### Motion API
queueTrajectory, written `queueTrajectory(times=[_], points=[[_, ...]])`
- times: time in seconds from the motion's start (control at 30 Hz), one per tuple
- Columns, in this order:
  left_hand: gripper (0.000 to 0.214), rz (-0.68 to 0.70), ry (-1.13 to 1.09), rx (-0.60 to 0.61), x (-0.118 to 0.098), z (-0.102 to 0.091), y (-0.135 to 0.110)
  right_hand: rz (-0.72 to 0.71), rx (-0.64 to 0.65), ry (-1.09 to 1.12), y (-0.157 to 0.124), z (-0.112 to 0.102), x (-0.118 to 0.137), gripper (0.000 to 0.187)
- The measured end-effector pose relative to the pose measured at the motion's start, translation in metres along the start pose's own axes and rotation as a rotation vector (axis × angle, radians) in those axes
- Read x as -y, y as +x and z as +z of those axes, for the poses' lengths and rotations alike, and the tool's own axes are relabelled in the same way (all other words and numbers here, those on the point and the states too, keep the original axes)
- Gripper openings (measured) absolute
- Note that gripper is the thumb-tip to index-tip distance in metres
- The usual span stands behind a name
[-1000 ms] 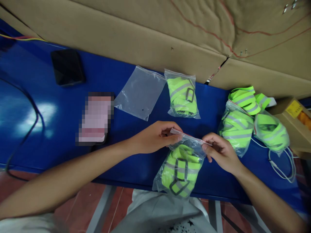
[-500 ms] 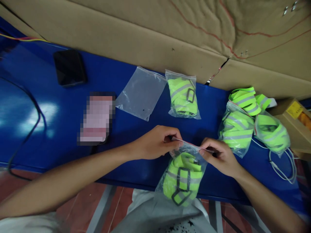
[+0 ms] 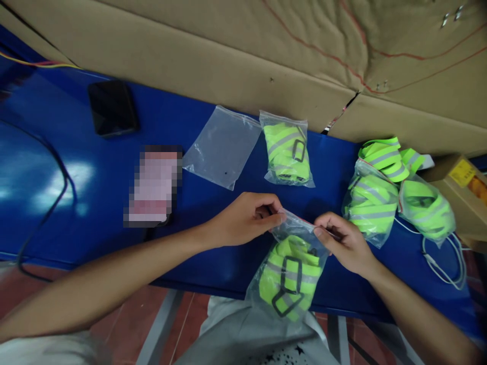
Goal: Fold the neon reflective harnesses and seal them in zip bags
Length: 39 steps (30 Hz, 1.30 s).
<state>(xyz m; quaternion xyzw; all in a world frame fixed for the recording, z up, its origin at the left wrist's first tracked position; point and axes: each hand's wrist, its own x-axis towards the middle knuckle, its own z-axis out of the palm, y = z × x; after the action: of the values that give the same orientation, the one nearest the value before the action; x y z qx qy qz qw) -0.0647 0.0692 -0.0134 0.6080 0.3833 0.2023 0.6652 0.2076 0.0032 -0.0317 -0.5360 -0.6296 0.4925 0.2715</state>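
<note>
Between both hands hangs a clear zip bag [image 3: 254, 291] with a red line along its top. Inside it lies a bundled neon-yellow reflective strap [image 3: 272, 274] with grey stripes and black buckles. My left hand [image 3: 251, 218] pinches the bag's left top corner. Near the right end of the top edge, my right hand [image 3: 344, 243] grips it between thumb and fingers. Behind them, a filled bag of reflective strap [image 3: 287, 149] lies on the blue table [image 3: 213, 268], beside a flat, unfilled clear zip bag [image 3: 222, 147].
On the right are two bagged straps [image 3: 371, 208], a loose reflective strap [image 3: 384, 157], a white cable [image 3: 460, 263] and a cardboard box [image 3: 456, 187]. A phone with a blurred screen [image 3: 154, 185] and a black square device [image 3: 112, 107] lie left. Brown cardboard [image 3: 228, 61] lines the back.
My left hand has shifted slightly up and left along the bag's top edge. The bag and strap have turned a little, and both hands keep their pinch.
</note>
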Motion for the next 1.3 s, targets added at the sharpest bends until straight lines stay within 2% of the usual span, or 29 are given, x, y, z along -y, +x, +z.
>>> queueTrajectory(times=[0.17, 0.33, 0.43, 0.6, 0.73, 1.13, 1.3], points=[[0.020, 0.034, 0.053, 0.013, -0.002, -0.002, 0.000, -0.054, -0.022, -0.024, 0.000, 0.001, -0.003, 0.014], [0.017, -0.004, 0.032, -0.021, 0.000, 0.001, 0.001, -0.085, -0.053, -0.054, 0.001, 0.003, -0.002, 0.009], [0.019, -0.035, 0.026, -0.020, 0.002, 0.002, 0.002, -0.090, -0.023, -0.048, 0.008, 0.004, 0.006, 0.009], [0.025, -0.101, 0.013, -0.010, 0.003, 0.000, 0.003, -0.177, 0.005, -0.048, 0.021, 0.009, 0.016, 0.007], [0.026, -0.059, 0.069, 0.004, 0.003, 0.001, 0.001, -0.169, 0.000, -0.005, 0.023, 0.010, 0.017, 0.014], [0.025, -0.007, 0.131, 0.015, 0.004, 0.002, 0.000, -0.157, 0.059, -0.060, 0.023, 0.010, 0.025, 0.009], [0.026, 0.006, 0.200, 0.029, 0.003, 0.005, -0.002, -0.180, 0.053, -0.081, 0.025, 0.011, 0.029, 0.013]])
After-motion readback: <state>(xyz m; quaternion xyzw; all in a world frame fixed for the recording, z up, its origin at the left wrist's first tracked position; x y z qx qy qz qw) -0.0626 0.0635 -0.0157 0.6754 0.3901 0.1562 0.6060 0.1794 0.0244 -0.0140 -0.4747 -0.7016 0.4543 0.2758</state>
